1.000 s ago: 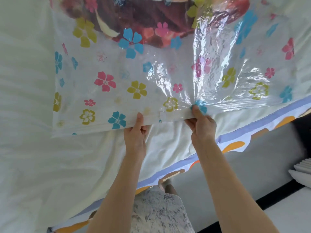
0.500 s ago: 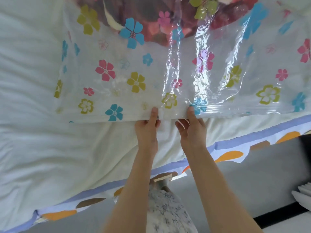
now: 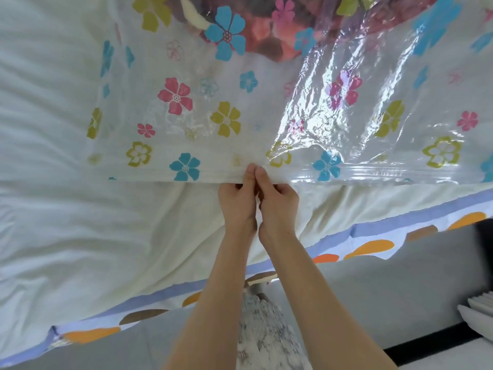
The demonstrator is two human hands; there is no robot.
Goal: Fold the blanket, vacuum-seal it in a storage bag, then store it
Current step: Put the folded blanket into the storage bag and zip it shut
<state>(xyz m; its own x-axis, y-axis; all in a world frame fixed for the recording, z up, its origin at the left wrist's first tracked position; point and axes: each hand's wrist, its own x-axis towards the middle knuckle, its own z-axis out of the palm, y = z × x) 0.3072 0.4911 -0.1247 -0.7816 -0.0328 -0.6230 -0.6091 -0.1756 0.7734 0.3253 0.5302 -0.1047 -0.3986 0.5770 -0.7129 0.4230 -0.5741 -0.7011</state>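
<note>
Both hands had slid together along the zip edge (image 3: 373, 175) of the flowered storage bag (image 3: 202, 145); the left hand (image 3: 237, 202) and right hand (image 3: 278, 202) touched thumb to thumb, each grip pinching that edge; the reddish blanket (image 3: 266, 41) lay inside the bag, well beyond the grip; the bed (image 3: 66, 236) lay beneath it.

Bare sheet (image 3: 58, 222) lies open left of the storage bag (image 3: 373, 145); the blanket (image 3: 266, 36) bulges inside it.
</note>
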